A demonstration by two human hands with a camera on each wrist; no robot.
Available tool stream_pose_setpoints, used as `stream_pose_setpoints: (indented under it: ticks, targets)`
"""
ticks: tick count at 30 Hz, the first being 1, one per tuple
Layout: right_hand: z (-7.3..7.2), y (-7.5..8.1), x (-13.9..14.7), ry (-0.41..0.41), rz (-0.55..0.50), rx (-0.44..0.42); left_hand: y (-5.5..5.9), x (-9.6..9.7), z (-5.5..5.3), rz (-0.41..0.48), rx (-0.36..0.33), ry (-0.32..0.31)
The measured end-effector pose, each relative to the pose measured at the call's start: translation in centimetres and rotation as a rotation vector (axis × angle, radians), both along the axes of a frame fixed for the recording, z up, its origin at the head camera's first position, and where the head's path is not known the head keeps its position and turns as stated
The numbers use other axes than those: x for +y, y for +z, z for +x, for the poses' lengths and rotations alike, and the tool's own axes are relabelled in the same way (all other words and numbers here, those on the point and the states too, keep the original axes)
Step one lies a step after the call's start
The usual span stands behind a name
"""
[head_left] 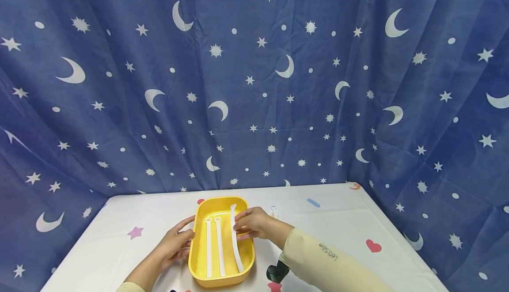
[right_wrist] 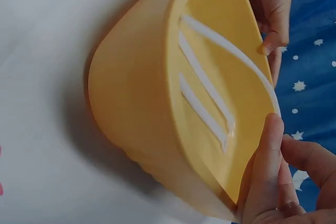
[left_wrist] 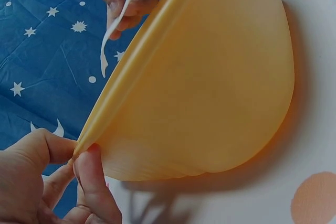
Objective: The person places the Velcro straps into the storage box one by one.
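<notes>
A yellow oblong plastic basin stands on the table in front of me. My left hand pinches its rim on the left side, thumb and fingers on either side of the edge in the left wrist view. Over the basin's right part, my right hand pinches a white strap with a slotted end; the strap curves lengthwise along the basin. Two similar white straps lie side by side on the basin floor, also visible in the right wrist view, where the held strap bends up to my fingertips.
Another white strap lies on the table behind my right wrist, partly hidden by it. A dark object is by my right sleeve. The white tablecloth has coloured shapes, and a blue star-and-moon curtain hangs behind.
</notes>
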State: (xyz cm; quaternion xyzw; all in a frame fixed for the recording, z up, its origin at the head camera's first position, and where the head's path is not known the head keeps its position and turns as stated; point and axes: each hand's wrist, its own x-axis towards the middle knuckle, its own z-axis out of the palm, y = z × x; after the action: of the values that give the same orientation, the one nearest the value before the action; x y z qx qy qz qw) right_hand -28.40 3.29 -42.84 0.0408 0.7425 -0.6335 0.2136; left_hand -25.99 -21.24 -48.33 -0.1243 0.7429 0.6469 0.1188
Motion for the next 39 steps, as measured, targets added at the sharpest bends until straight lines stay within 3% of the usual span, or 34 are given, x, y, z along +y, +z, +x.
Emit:
stream_pose_setpoints:
  ticks: [12,26,39]
  targets:
    - [0.0,-0.8,-2.2,-0.003,0.099,0.033,0.0,-0.3,0.0,0.011,0.005,-0.012]
    - [0.5,-1.4,-4.4,-0.027,0.245,0.149,0.1,-0.4,0.0,0.005,-0.002,-0.018]
    - [0.7,-3.6,-5.1,-0.066,0.294,0.208,-0.1,-0.3,-0.1,0.013,-0.006,-0.012]
